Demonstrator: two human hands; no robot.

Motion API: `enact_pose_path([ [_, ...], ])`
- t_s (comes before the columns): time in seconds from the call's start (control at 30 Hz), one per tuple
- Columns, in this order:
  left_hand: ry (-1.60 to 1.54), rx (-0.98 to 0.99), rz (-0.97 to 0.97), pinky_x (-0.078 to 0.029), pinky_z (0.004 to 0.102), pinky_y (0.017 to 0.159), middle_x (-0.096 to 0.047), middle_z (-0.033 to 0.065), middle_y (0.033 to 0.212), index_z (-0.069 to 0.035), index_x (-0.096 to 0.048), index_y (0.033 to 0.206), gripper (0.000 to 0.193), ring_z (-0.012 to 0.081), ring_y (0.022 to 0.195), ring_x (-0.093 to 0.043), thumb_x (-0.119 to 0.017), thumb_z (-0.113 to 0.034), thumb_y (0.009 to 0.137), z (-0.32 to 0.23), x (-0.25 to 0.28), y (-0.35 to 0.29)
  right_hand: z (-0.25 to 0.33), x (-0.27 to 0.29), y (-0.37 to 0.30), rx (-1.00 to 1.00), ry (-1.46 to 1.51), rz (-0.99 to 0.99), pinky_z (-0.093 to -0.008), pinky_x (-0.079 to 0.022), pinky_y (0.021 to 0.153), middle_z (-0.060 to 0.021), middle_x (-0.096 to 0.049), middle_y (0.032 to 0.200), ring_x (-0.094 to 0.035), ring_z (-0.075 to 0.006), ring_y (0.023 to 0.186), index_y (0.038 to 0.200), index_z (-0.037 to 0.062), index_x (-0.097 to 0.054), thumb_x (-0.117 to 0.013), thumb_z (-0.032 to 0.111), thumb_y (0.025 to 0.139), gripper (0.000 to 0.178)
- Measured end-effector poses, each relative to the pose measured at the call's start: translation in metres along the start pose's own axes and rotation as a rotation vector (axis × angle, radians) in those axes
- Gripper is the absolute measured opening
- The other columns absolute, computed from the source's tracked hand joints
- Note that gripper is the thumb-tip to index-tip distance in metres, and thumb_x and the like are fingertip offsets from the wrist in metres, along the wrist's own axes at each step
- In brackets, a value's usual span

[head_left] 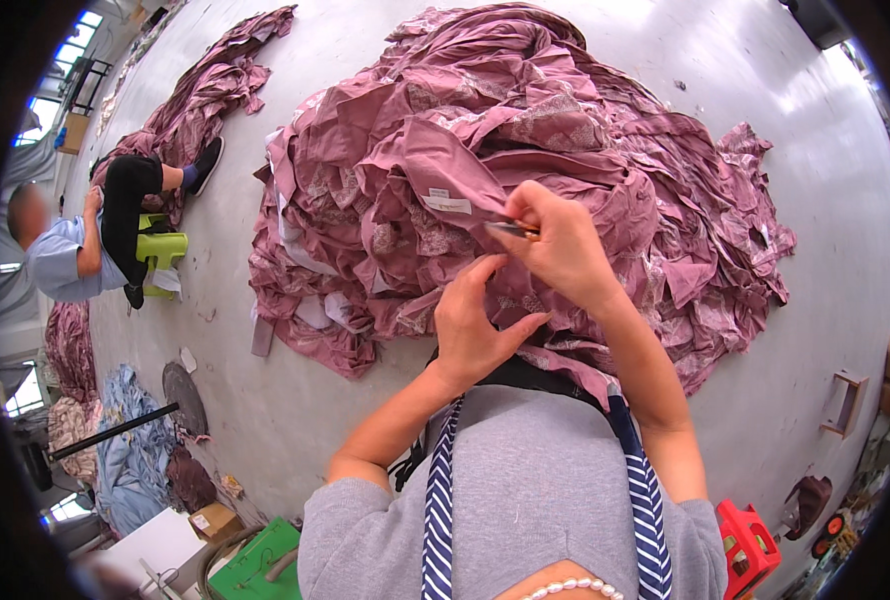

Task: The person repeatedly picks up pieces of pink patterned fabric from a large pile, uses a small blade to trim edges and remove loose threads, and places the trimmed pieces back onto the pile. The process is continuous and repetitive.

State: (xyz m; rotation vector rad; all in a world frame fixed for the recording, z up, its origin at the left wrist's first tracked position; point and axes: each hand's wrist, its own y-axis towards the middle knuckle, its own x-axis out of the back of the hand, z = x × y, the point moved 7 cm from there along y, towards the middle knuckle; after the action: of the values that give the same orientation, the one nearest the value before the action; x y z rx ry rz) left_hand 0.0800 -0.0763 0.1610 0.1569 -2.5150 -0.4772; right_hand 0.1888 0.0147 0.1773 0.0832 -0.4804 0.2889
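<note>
A large heap of dusty-pink patterned fabric (pixel 385 160) lies on the floor right before me. In my right hand (pixel 563 245), the fingers are closed around a small dark and metallic cutting tool, apparently thread snips (pixel 511 230), pointing left. Close to its tip, a white label (pixel 449 203) shows on a plain pink fold. My left hand (pixel 470 318) is just below and left of the right one, over the cloth, with thumb and forefinger spread apart. Its other fingers are partly hidden, and I see nothing gripped in it.
To the left, another person (pixel 75 255) sits on a green stool (pixel 160 245) beside a long strip of pink fabric (pixel 205 90). Blue cloth (pixel 130 450) lies at lower left, near a green box (pixel 260 565). A red stool (pixel 747 550) stands close behind my right side.
</note>
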Motion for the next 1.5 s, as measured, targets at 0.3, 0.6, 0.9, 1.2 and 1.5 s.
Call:
enact_pose_path([
  [0.3, -0.855, 0.722, 0.035, -0.051, 0.0249, 0.051, -0.066, 0.0082, 0.082, 0.001, -0.062, 0.095, 0.025, 0.0155, 0.064, -0.065, -0.055, -0.023, 0.096, 0.062, -0.011, -0.007, -0.006, 0.015, 0.006, -0.013, 0.4, -0.042, -0.023, -0.05, 0.061, -0.0068, -0.065, 0.078, -0.062, -0.0099, 0.067, 0.096, -0.0023, -0.057, -0.066, 0.014, 0.087, 0.02],
  [0.6, -1.034, 0.722, 0.033, -0.056, 0.0327, 0.053, -0.066, 0.0105, 0.084, 0.0, -0.06, 0.096, 0.02, 0.0216, 0.066, -0.067, -0.053, -0.019, 0.096, 0.071, -0.012, -0.005, -0.051, 0.018, -0.063, -0.139, 0.427, -0.09, -0.0194, -0.044, 0.068, -0.0002, -0.063, 0.084, -0.054, -0.0037, 0.077, 0.096, 0.0, -0.061, -0.07, 0.006, 0.083, 0.017],
  [0.9, -1.194, 0.688, -0.087, -0.057, 0.0361, 0.057, -0.065, 0.0078, 0.088, -0.003, -0.057, 0.104, 0.016, 0.021, 0.076, -0.067, -0.051, -0.016, 0.097, 0.066, -0.005, -0.002, -0.021, 0.012, -0.069, -0.003, 0.225, -0.006, -0.0219, -0.045, 0.059, -0.0021, -0.062, 0.077, -0.054, -0.007, 0.065, 0.094, 0.0007, -0.062, -0.074, 0.006, 0.078, 0.021],
  [1.2, -1.22, 0.734, 0.015, -0.058, 0.0393, 0.057, -0.066, 0.0093, 0.088, -0.004, -0.057, 0.103, 0.019, 0.022, 0.079, -0.068, -0.046, -0.019, 0.099, 0.07, -0.011, -0.007, -0.037, 0.004, -0.063, -0.193, 0.528, -0.036, -0.0243, -0.043, 0.053, -0.0069, -0.06, 0.07, -0.056, -0.0132, 0.057, 0.096, -0.0016, -0.057, -0.064, 0.012, 0.088, 0.017],
  [1.5, -1.391, 0.857, -0.028, -0.058, 0.0404, 0.059, -0.067, 0.0062, 0.094, -0.008, -0.058, 0.108, 0.02, 0.0191, 0.079, -0.067, -0.044, -0.02, 0.1, 0.076, -0.021, -0.009, -0.037, 0.012, -0.1, -0.018, 0.081, -0.268, -0.0298, -0.051, 0.06, -0.0113, -0.065, 0.076, -0.067, -0.0216, 0.068, 0.098, 0.002, -0.058, -0.07, 0.018, 0.084, 0.024],
])
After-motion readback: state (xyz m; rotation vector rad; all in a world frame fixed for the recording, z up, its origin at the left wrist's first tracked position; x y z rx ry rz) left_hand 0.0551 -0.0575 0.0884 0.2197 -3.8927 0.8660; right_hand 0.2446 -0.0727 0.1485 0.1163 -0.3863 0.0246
